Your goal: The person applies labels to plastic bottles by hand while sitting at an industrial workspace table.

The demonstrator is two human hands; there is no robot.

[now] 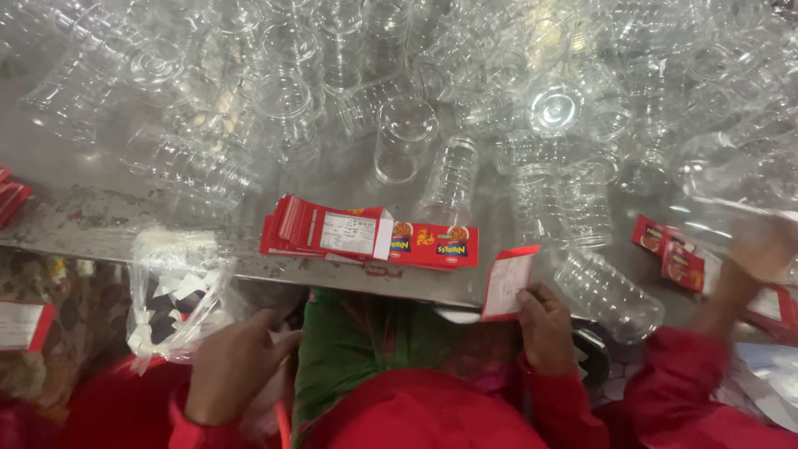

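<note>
My right hand pinches a red-edged label by its lower corner, white back toward me, just off the front edge of the metal table. My left hand is lower on the left, its back toward me and fingers curled, against the bottom of a clear plastic bag of white paper strips. Whether that hand grips anything is hidden. A stack of red labels lies on the table edge between my hands, with a flat red printed label beside it.
Several clear plastic jars lie and stand all over the table behind the labels. Another person's blurred hand and red sleeve are at the right, near more red labels. More red labels lie at the far left.
</note>
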